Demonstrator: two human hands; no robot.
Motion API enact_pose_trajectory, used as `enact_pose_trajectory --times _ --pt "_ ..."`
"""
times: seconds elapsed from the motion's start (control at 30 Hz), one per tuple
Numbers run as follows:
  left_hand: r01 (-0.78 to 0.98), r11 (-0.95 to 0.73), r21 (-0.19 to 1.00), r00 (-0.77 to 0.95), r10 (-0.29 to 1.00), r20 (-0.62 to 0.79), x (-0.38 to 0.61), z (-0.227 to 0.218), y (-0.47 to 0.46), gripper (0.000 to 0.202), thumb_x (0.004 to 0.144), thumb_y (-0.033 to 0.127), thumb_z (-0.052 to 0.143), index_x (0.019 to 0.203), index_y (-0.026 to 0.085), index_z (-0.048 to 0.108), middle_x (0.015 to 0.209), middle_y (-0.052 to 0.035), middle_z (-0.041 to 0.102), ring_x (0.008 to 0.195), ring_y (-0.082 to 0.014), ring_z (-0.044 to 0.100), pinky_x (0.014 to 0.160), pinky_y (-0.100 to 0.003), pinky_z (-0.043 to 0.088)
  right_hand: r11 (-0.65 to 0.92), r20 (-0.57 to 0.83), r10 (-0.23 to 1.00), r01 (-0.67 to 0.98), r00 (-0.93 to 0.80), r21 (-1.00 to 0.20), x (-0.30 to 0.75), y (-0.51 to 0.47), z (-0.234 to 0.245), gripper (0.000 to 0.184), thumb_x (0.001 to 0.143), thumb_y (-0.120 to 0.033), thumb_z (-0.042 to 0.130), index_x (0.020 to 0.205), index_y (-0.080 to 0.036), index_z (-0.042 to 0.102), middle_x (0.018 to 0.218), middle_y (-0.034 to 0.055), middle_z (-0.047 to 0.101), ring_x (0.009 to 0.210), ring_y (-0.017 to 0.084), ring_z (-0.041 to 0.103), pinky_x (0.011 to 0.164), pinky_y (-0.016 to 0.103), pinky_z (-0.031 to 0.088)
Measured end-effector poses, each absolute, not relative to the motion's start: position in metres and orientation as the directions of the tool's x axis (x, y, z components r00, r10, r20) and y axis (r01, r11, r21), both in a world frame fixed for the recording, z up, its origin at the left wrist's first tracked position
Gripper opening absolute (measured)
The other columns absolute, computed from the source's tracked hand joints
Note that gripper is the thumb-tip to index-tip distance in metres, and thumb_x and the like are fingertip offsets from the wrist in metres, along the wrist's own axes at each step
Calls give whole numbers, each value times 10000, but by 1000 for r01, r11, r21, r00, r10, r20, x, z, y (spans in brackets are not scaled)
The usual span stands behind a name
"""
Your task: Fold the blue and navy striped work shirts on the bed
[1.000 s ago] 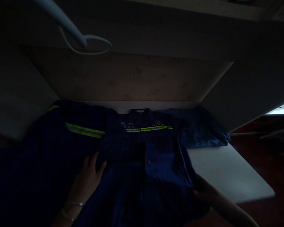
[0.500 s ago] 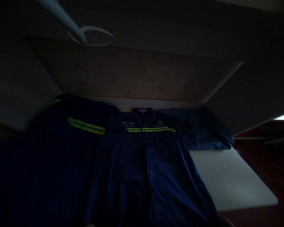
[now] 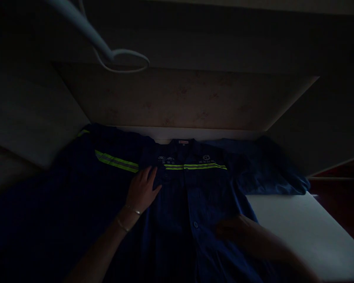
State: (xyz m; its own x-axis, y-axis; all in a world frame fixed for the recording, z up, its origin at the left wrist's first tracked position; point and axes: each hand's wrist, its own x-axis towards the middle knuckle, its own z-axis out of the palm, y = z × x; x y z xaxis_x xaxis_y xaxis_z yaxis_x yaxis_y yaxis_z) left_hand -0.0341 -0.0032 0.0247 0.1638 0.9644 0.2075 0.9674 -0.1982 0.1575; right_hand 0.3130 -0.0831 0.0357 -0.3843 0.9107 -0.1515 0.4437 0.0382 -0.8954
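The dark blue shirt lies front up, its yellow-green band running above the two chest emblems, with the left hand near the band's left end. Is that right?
Not quite: the yellow-green band runs below the chest emblems, as the head view shows. The dark blue shirt does lie front up, with the left hand near the band's left end.

Dark blue shirt [image 3: 177, 208], yellow-green chest stripe [image 3: 206, 166]; spread front up, collar [image 3: 171, 147] farthest.
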Motion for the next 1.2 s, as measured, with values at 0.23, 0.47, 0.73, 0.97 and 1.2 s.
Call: enact_pose_trajectory --times 0.23,0.47,0.73,0.97,1.2 --pt "966 97 238 -103 995 11 -79 -15 29 468 881 228 442 1329 206 577 1279 -130 657 1061 -297 663 880 -401 516 -250 -219 806 19 -550 -968 179 22 7 429 822 -596 638 957 -192 693 953 57 733 834 196 689 776 349 541" --pt "735 481 478 -500 861 -98 -168 11 55 560 924 537 311 973 121 683 966 -184 733 865 -279 697 713 -338 510 111 -1 945 325 -326 -939 51 98 -26 310 932 -270 482 1202 -182 607 1201 100 669 1109 208 618 985 381 478" --pt "699 524 486 -525 838 -149 -183 -14 60 346 869 421 412 724 189 624 859 -145 727 832 -260 683 714 -328 488 572 95 782 650 -616 -501 5 124 -45 521 1008 -404 331 1460 -160 422 1576 132 338 1480 293 220 1175 617 8" --pt "618 536 575 -564 812 -150 -177 -16 40 426 905 482 358 880 171 647 967 -149 728 863 -246 682 736 -330 502 465 216 877 641 -430 -611 25 114 -43 462 1018 -319 311 1373 -104 513 1471 154 491 1368 249 417 1180 450 227" --pt "759 275 590 -429 893 135 -121 29 44 405 937 512 374 841 205 622 884 -92 690 834 -216 643 814 -322 469 496 292 855 512 -429 -701 65 71 -49 265 963 -230 465 1168 -214 632 1223 92 646 1166 228 564 1087 418 395"
